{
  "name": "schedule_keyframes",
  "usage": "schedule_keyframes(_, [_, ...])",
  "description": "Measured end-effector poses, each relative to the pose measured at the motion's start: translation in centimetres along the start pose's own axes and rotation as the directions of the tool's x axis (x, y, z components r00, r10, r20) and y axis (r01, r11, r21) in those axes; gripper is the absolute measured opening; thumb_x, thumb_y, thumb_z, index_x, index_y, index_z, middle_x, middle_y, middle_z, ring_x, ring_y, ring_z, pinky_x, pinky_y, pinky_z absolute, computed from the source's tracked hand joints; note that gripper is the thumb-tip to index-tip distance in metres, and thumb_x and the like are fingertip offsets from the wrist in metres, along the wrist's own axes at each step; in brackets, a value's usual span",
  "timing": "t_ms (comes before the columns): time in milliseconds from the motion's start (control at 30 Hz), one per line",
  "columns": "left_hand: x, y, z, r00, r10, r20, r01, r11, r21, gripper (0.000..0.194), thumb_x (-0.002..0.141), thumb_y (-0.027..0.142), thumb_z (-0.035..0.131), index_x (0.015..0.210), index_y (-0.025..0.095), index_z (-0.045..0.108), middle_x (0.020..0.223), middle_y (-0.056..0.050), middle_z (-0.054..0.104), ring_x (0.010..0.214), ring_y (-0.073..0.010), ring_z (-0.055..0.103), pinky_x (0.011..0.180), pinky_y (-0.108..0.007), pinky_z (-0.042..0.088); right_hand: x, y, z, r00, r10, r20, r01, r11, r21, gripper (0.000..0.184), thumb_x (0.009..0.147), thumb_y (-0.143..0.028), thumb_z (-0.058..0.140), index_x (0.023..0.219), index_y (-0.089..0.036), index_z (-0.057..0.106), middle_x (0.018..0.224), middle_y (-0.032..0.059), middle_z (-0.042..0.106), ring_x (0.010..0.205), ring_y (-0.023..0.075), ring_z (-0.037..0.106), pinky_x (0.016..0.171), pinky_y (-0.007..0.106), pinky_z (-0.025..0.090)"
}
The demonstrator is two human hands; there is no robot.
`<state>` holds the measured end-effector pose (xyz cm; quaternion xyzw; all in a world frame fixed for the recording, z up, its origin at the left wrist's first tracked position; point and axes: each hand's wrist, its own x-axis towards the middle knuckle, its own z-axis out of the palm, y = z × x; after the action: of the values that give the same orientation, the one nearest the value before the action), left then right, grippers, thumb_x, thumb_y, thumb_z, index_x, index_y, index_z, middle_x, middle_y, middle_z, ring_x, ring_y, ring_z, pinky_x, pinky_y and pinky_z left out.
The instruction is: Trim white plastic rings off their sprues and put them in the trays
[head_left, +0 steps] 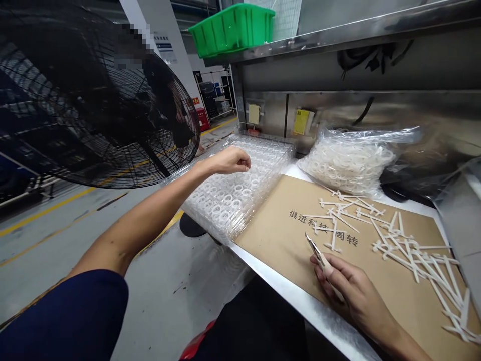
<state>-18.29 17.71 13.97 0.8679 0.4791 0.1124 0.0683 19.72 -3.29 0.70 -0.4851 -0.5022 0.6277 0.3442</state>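
My left hand (232,160) reaches over a clear plastic tray (240,218), its fingers curled together. Whatever they may hold is hidden. White rings (225,214) sit in rows in the tray's pockets. Low over the cardboard sheet (270,220), my right hand (349,286) is closed around a pair of small metal nippers (316,250), jaws pointing up and to the left. Beyond and to the right of that hand, thin white plastic sprues (413,250) lie scattered on the cardboard.
A clear bag of white rings (349,160) stands at the back of the bench. On the left a large black fan (101,100) stands close to my arm, with a person partly visible behind it. Overhead, a green bin (235,30) rests on a metal shelf (338,37).
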Motion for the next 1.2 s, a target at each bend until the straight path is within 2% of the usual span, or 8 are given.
schedule_keyframes(100, [-0.3, 0.9, 1.1, 0.997, -0.037, 0.072, 0.036, 0.999, 0.013, 0.013, 0.079, 0.025, 0.067, 0.075, 0.016, 0.076, 0.070, -0.001, 0.070, 0.064, -0.0122, 0.057, 0.065, -0.025, 0.034, 0.0, 0.1, 0.0, 1.000, 0.000, 0.031, 0.000, 1.000, 0.003, 0.053, 0.091, -0.066, 0.065, 0.113, -0.017, 0.066, 0.074, -0.0001, 0.054, 0.056, 0.0116, 0.039, 0.050, 0.027, 0.025])
schedule_keyframes(233, [-0.3, 2.0, 2.5, 0.988, -0.125, 0.088, 0.122, 0.992, 0.039, 0.019, 0.077, 0.025, 0.062, 0.062, 0.016, 0.070, 0.056, 0.000, 0.060, 0.055, -0.0125, 0.051, 0.060, -0.028, 0.030, 0.0, 0.1, -0.1, 0.999, 0.006, 0.048, -0.006, 1.000, 0.002, 0.052, 0.091, -0.066, 0.065, 0.111, -0.018, 0.065, 0.075, 0.0004, 0.054, 0.057, 0.0118, 0.039, 0.050, 0.027, 0.024])
schedule_keyframes(367, [-0.1, 2.4, 2.1, 0.981, -0.183, 0.060, 0.180, 0.983, 0.048, 0.017, 0.072, 0.023, 0.060, 0.059, 0.015, 0.068, 0.054, 0.000, 0.057, 0.057, -0.0125, 0.051, 0.060, -0.028, 0.031, 0.0, 0.0, -0.1, 0.999, -0.015, 0.040, 0.015, 1.000, -0.013, 0.052, 0.092, -0.065, 0.064, 0.111, -0.017, 0.066, 0.076, 0.0015, 0.055, 0.058, 0.0121, 0.040, 0.050, 0.028, 0.026])
schedule_keyframes(533, [0.7, 0.6, -0.7, 0.972, -0.220, -0.082, 0.226, 0.972, 0.072, 0.019, 0.076, 0.024, 0.058, 0.075, 0.014, 0.075, 0.065, -0.002, 0.064, 0.064, -0.0130, 0.054, 0.063, -0.027, 0.033, -0.1, -0.1, -0.2, 0.997, -0.024, 0.067, 0.026, 0.999, -0.023, 0.051, 0.094, -0.064, 0.063, 0.113, -0.017, 0.066, 0.077, 0.0017, 0.055, 0.058, 0.0119, 0.038, 0.051, 0.028, 0.025])
schedule_keyframes(633, [1.5, -0.9, -1.5, 0.975, -0.211, -0.067, 0.217, 0.973, 0.081, 0.018, 0.075, 0.024, 0.061, 0.076, 0.015, 0.076, 0.065, -0.001, 0.065, 0.065, -0.0131, 0.054, 0.064, -0.027, 0.034, -0.1, -0.1, -0.3, 0.998, -0.016, 0.060, 0.018, 1.000, -0.022, 0.052, 0.094, -0.064, 0.063, 0.116, -0.017, 0.065, 0.079, 0.0018, 0.056, 0.058, 0.0122, 0.038, 0.052, 0.029, 0.025])
schedule_keyframes(867, [2.9, -2.3, 0.8, 0.982, -0.187, 0.013, 0.186, 0.980, 0.069, 0.016, 0.074, 0.025, 0.065, 0.074, 0.017, 0.080, 0.066, -0.001, 0.069, 0.065, -0.0132, 0.057, 0.067, -0.025, 0.037, 0.0, 0.2, -0.5, 0.997, -0.003, 0.075, 0.005, 1.000, -0.029, 0.054, 0.094, -0.064, 0.062, 0.120, -0.017, 0.064, 0.079, 0.0018, 0.055, 0.060, 0.0137, 0.038, 0.054, 0.029, 0.024])
schedule_keyframes(1067, [2.2, -3.4, 1.1, 0.985, -0.173, -0.004, 0.173, 0.983, 0.055, 0.020, 0.077, 0.026, 0.065, 0.082, 0.017, 0.082, 0.070, -0.001, 0.073, 0.069, -0.0144, 0.061, 0.069, -0.025, 0.040, -0.1, 0.2, -0.3, 1.000, 0.007, 0.025, -0.006, 1.000, -0.027, 0.054, 0.090, -0.065, 0.066, 0.116, -0.017, 0.067, 0.076, 0.0019, 0.056, 0.058, 0.0133, 0.041, 0.052, 0.028, 0.026])
schedule_keyframes(1200, [2.7, -3.4, 2.0, 0.986, -0.164, 0.002, 0.164, 0.985, 0.058, 0.017, 0.075, 0.024, 0.068, 0.081, 0.018, 0.083, 0.072, -0.002, 0.074, 0.069, -0.0155, 0.064, 0.069, -0.025, 0.041, -0.1, 0.0, -0.1, 1.000, 0.003, -0.006, -0.003, 1.000, -0.008, 0.054, 0.088, -0.064, 0.069, 0.113, -0.016, 0.069, 0.079, 0.0044, 0.059, 0.059, 0.0130, 0.044, 0.050, 0.027, 0.029])
